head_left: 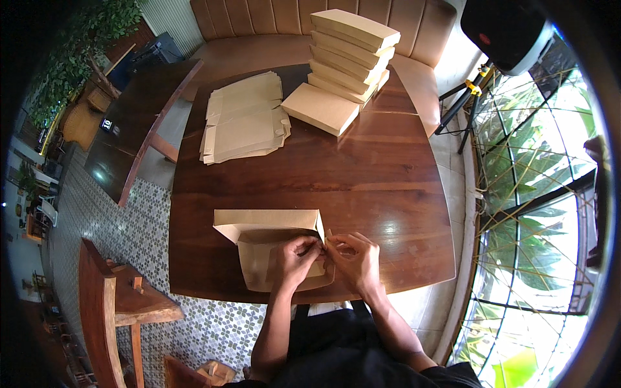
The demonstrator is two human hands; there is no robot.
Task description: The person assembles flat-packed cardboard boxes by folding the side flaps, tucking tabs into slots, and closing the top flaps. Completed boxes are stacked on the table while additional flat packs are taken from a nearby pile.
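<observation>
At the table's near edge, our left hand and right hand pinch the half-folded box (corner flap); hard tugging could tear it.

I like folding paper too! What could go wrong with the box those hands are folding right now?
The left hand and right hand pinch one corner of the half-folded cardboard box; the thin flap might crease crookedly or tear. The box lies near the table edge, so it could slide off. The tall stack of boxes looks uneven and might topple.
</observation>
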